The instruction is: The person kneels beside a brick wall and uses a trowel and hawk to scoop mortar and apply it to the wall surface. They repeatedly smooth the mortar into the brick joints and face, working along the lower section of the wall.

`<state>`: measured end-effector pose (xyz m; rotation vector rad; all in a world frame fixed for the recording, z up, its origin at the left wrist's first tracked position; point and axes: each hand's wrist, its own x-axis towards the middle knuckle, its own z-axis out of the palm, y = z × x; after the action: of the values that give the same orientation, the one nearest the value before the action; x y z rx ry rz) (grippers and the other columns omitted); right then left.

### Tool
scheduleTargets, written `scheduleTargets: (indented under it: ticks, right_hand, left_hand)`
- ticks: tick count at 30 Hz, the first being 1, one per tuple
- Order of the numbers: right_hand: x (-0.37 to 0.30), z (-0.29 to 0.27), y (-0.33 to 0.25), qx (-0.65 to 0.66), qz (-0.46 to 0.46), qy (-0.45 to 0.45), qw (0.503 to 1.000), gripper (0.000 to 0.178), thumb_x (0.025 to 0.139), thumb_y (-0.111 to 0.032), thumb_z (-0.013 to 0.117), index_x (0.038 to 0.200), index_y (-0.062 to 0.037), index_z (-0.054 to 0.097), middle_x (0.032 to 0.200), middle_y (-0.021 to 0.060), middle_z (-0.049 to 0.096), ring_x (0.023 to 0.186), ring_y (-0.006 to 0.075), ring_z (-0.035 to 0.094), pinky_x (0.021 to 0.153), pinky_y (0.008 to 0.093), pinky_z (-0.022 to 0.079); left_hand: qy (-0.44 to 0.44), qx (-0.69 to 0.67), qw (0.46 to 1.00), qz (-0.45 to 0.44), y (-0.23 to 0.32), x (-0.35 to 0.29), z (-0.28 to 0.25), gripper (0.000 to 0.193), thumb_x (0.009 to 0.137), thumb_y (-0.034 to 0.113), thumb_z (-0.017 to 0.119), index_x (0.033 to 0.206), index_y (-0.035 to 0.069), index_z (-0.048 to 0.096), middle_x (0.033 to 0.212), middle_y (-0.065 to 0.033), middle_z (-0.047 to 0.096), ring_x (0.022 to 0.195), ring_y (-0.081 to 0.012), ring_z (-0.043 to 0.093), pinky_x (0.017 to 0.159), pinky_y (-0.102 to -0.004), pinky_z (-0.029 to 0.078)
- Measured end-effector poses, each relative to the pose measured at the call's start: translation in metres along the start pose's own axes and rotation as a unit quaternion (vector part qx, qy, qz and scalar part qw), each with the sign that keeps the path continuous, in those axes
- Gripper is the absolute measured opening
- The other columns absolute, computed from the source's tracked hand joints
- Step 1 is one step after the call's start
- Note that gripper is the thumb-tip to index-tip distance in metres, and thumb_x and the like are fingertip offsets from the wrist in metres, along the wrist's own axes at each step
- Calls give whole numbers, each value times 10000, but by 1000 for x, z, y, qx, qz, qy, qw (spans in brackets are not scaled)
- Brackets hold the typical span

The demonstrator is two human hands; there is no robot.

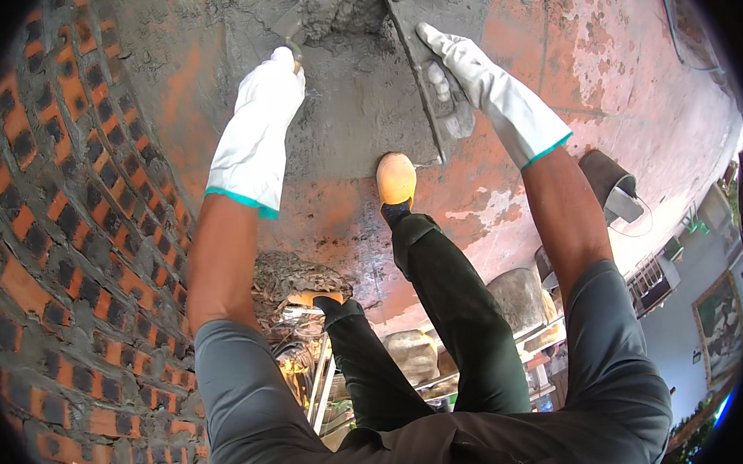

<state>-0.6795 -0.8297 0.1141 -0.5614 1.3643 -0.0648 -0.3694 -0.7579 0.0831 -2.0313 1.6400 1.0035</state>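
Left hand (271,92): gloved, closed round the handle of my trowel (289,27), just left of the mortar.
Right hand (471,71): gloved, fingers curled on the back of my long float (413,68), tipped on edge.
Mortar (339,9): heaped on the floor (336,213), between both tools.
Orange shoe (396,178): near the float's lower end.
Brick wall (77,292): left of me.

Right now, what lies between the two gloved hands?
The head view shows grey mortar between the left hand and right hand, with a thin dark strip nearer the right.
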Motion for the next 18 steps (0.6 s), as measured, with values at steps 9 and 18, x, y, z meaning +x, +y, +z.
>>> scheduleTargets:
  ticks: [9,18]
  right_hand:
    - [-6,-9,38,188,37,169,967,506,1100,-540,601,945,-62,655,619,33,574,479,175,515,468,349,476]
    - [-6,18,36,51,-33,0,998,511,1092,-596,580,978,-109,684,663,17,653,505,131,560,482,314,452]
  left_hand:
    - [-91,-429,838,-326,-33,-54,44,209,1067,219,641,1200,61,610,783,-108,707,636,-234,702,585,-402,582]
    - [-42,-302,950,-70,50,-30,7,239,1052,259,654,1118,33,617,914,-153,756,857,-290,767,753,-440,611]
